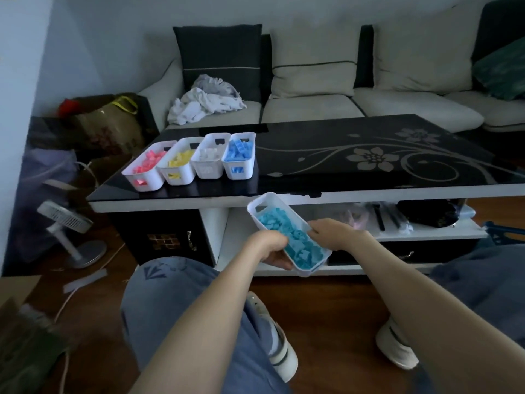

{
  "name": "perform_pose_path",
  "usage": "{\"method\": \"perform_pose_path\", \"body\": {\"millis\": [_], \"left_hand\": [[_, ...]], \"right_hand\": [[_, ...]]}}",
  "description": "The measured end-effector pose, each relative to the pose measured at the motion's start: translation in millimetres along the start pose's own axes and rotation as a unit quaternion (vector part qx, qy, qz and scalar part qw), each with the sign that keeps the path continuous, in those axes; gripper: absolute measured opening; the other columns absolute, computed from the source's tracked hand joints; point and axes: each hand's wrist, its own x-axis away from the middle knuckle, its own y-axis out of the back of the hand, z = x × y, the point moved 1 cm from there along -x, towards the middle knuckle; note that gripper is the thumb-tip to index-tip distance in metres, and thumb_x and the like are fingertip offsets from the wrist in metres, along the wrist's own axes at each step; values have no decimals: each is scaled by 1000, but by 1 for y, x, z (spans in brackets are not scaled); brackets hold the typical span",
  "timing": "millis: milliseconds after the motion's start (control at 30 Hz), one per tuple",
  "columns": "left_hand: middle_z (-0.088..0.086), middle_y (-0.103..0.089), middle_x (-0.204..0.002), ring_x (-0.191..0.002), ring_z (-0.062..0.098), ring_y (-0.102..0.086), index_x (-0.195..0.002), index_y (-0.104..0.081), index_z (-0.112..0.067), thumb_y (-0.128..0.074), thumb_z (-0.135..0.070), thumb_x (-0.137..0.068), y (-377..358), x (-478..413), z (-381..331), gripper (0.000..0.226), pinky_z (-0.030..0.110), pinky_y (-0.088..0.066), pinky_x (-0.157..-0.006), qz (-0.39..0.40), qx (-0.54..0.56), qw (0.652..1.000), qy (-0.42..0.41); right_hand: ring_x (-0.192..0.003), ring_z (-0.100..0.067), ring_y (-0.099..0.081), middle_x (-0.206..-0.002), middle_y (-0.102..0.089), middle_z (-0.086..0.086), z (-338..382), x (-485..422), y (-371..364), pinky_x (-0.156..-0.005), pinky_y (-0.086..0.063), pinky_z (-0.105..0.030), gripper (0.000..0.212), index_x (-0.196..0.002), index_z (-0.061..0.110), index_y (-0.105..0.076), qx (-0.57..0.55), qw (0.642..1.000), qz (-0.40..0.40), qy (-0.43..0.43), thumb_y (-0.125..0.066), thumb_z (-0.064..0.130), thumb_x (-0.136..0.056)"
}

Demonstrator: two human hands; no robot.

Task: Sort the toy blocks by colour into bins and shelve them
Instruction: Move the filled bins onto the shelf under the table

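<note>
While four filled bins, pink (pixel 145 173), yellow (pixel 177 167), white (pixel 208 162) and blue (pixel 239 157), stand in a row at the left of the black table top (pixel 369 166), both hands hold a fifth bin (pixel 260 206) of turquoise blocks (pixel 292 237) at centre frame, just in front of the lower shelf (pixel 431 234). The left hand (pixel 272 248) is curled round its left wall and the right hand (pixel 332 233) grips the right wall. Sorting looks finished, so shelving seems to be the step in hand; the next move probably calls for keeping the bin level and sliding it into the open shelf space left of the clutter (pixel 420 214).
</note>
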Motion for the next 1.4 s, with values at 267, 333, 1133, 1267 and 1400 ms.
{"method": "perform_pose_path", "body": {"millis": [267, 333, 1133, 1267, 1400], "left_hand": [[14, -59, -126, -102, 29, -64, -128, -50, -5, -48, -9, -97, -47, -80, 25, 31, 33, -55, -46, 36, 91, 991, 94], [14, -62, -122, -97, 30, -66, -124, -53, -8, -51, -14, -95, -52, -107, 32, 30, 38, -58, -51, 36, 107, 988, 106], [-3, -54, -128, -95, 11, -52, -138, -38, -30, -42, -19, -98, -88, -237, 43, 42, 25, -46, -69, 23, 13, 999, 36], [-4, -48, -139, -121, 19, -47, -139, -40, -30, -31, -12, -99, -85, -240, 32, 45, 43, -43, -104, -14, 139, 989, 53], [1, -52, -133, -107, 16, -48, -133, -47, -17, -32, -8, -98, -73, -226, 13, 40, 34, -45, -97, -57, 149, 987, 36]], "right_hand": [[-82, -24, -61, -112, -62, -11, -38, -44, -42, -61, -49, -28, 25, -117, 6, -52, -77, 993, 34, -82, -39, 19, -99], [-85, -24, -64, -111, -62, -10, -52, -61, -62, -69, -52, -30, 27, -117, 5, -55, -73, 991, 52, -95, -51, 19, -95], [-114, -24, -54, -133, -49, -11, -105, -157, -175, -73, -45, -22, 54, -135, 5, -31, -459, 854, -38, -241, -49, -9, -86], [-125, -29, -46, -139, -42, -14, -110, -167, -177, -80, -44, -24, 58, -137, 4, -24, -447, 864, -28, -230, -44, -14, -85], [-129, -31, -40, -140, -37, -16, -96, -165, -168, -90, -45, -33, 68, -144, 7, -16, -427, 872, -37, -234, -50, -5, -85]]}}
